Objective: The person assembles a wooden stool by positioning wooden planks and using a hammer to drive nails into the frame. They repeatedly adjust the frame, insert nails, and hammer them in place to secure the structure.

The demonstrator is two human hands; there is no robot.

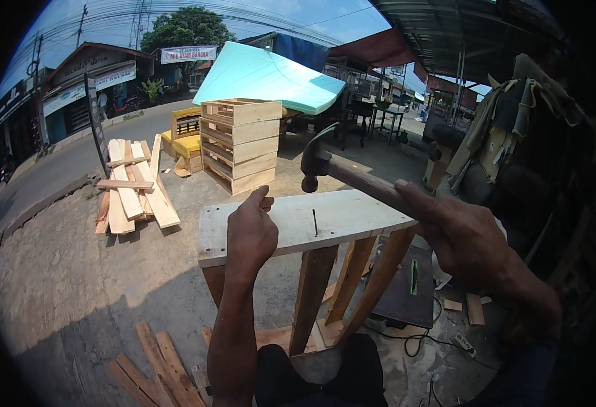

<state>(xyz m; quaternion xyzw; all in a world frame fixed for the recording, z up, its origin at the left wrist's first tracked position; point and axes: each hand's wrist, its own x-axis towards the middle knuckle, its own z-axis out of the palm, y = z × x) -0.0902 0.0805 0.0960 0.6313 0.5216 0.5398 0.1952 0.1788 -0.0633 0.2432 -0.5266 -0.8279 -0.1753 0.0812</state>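
My right hand (457, 230) is wrapped round the wooden handle of a claw hammer (362, 178). The hammer's head is raised over a white-painted board (271, 227), the top of an upright wooden frame (315, 292) standing between me and the far yard. A single nail (315, 222) stands up from the board, part of its shank showing, below the hammer head and apart from it. Close to the board's left part is my left hand (252, 230), fingers curled together; whatever they may hold is hidden. Small dark nail heads (218, 210) dot the board's left end.
Slatted wooden crates (240, 146) are stacked beyond the frame, beside a yellow chair (186, 139). Loose planks (135, 186) lie in a pile at left, more strips (159, 366) at lower left. A dark box-like object (406, 285) and a power strip (466, 346) with cables lie at right.
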